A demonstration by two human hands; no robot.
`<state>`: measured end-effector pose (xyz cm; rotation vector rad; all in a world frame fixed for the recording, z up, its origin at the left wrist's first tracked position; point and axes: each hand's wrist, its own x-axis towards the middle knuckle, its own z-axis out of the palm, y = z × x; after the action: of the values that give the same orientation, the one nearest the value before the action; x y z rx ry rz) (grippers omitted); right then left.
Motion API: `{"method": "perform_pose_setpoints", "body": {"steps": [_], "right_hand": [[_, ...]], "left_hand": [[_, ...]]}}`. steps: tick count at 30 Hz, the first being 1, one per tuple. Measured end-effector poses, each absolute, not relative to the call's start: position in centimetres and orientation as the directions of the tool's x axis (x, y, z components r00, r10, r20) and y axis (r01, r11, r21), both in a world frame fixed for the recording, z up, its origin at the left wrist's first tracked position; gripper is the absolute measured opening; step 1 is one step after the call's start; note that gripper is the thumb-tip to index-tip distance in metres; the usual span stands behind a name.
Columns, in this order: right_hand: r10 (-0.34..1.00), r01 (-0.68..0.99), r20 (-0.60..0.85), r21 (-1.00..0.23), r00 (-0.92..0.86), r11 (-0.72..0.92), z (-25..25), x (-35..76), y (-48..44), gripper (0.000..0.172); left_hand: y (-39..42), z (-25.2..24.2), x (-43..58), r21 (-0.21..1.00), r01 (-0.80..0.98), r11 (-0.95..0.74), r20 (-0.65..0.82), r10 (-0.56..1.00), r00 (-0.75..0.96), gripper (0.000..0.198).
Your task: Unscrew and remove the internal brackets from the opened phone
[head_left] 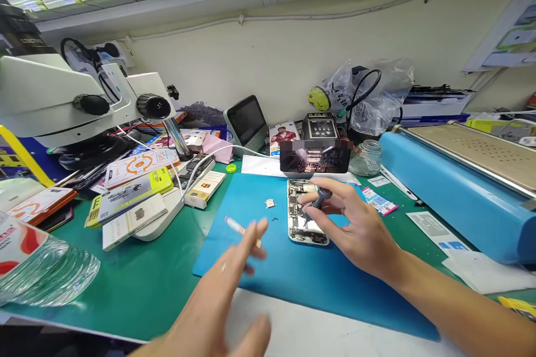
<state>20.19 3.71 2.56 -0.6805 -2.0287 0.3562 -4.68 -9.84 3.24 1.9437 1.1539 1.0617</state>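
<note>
My right hand (pixel 355 223) pinches a small dark screwdriver (pixel 322 198) between thumb and fingers, its shaft slanting down over an opened phone (pixel 296 223). The phone lies on a blue mat (pixel 259 265) with its inner boards exposed. My left hand (pixel 226 284), slightly blurred, is raised over the mat's left part, fingers stretched out and thumb apart. Behind its fingertips is a thin white stick with a pink end (pixel 235 225); whether the fingers touch it I cannot tell. A small metal part (pixel 269 203) and a dark fragment (pixel 274 219) lie left of the phone.
A phone showing a video (pixel 315 157) stands behind the mat. At the left are a microscope (pixel 54 95), stacked boxes (pixel 134 195) and a water bottle (pixel 42 262). A glass jar (pixel 366 157) and a blue machine (pixel 444 195) stand at the right.
</note>
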Motion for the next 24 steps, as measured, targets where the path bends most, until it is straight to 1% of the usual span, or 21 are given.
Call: {"method": "perform_pose_setpoints", "body": {"steps": [2,4,5,7,9,10,12,16,19,21,22,24], "right_hand": [[0.622,0.342,0.686,-0.521,-0.378,0.782,2.6,20.2,3.8,0.039],[0.619,0.353,0.691,-0.511,-0.374,0.784,2.7,20.3,3.7,0.036],[0.597,0.358,0.704,-0.482,-0.385,0.800,2.7,20.4,3.6,0.036],[0.509,0.367,0.745,-0.370,-0.432,0.853,2.8,20.6,3.4,0.041],[0.394,0.355,0.762,-0.230,-0.514,0.906,2.8,20.8,3.1,0.047],[0.353,0.343,0.755,-0.180,-0.553,0.922,2.8,20.9,3.0,0.048],[0.329,0.334,0.727,-0.145,-0.603,0.931,2.8,21.1,2.7,0.049],[0.386,0.360,0.700,-0.194,-0.601,0.913,2.9,21.2,2.4,0.045],[0.478,0.420,0.694,-0.270,-0.538,0.866,3.0,21.1,2.4,0.031],[0.569,0.462,0.681,-0.363,-0.461,0.809,2.9,21.0,2.5,0.022],[0.604,0.460,0.677,-0.415,-0.420,0.785,2.8,20.9,2.6,0.023],[0.639,0.414,0.687,-0.500,-0.345,0.761,2.5,20.7,2.8,0.034]], "left_hand": [[-5.7,2.6,-3.6,0.798,0.417,-0.435,0.319,0.892,0.321,0.088],[-2.4,2.0,-2.4,0.705,0.476,-0.527,0.386,0.847,0.366,0.098],[-1.2,1.7,-1.8,0.676,0.481,-0.557,0.410,0.828,0.383,0.099],[0.2,1.3,-1.0,0.636,0.467,-0.614,0.452,0.787,0.420,0.098],[0.6,1.0,-0.7,0.634,0.438,-0.637,0.469,0.767,0.437,0.097],[0.5,0.9,-0.7,0.641,0.428,-0.637,0.471,0.767,0.435,0.097],[0.3,0.7,-0.9,0.665,0.430,-0.611,0.453,0.787,0.418,0.097],[0.4,0.4,-1.3,0.674,0.473,-0.567,0.411,0.820,0.398,0.097],[0.7,0.4,-1.1,0.668,0.476,-0.572,0.408,0.816,0.409,0.094],[0.9,0.5,-1.0,0.672,0.473,-0.570,0.405,0.818,0.409,0.093],[0.9,0.5,-1.0,0.675,0.473,-0.567,0.402,0.819,0.408,0.093],[0.9,0.6,-1.0,0.680,0.476,-0.557,0.386,0.825,0.413,0.093]]}}
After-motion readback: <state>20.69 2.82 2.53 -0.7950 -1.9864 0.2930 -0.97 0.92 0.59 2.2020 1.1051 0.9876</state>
